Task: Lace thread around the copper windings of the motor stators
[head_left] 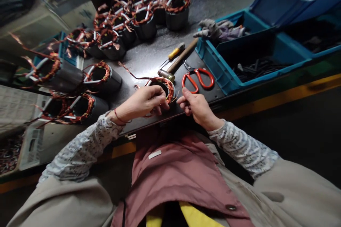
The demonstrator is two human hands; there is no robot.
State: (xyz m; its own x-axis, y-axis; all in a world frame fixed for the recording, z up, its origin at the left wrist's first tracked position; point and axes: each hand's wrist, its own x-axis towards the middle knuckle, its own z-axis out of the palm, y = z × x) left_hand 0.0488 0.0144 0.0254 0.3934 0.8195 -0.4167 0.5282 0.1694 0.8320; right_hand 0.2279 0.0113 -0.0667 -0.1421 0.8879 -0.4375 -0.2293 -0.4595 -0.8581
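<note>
Upright copper-wound stator [171, 90], long lead [135, 77] splayed outward

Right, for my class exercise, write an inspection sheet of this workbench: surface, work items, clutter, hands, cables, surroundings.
Surface: dark, glossy workbench top.
Work items: copper-wound stator near the front edge.
Clutter: hammer and yellow-handled screwdriver beyond the stator; red-handled scissors to its right.
Hands: left hand over the stator, fingers curled; right hand just right of it, fingers bent; any grip unclear.
Cables: no power cord made out; a copper lead trails leftward from the stator.
Surroundings: more stators left and behind; blue bins right, gloves on a rim.
</note>
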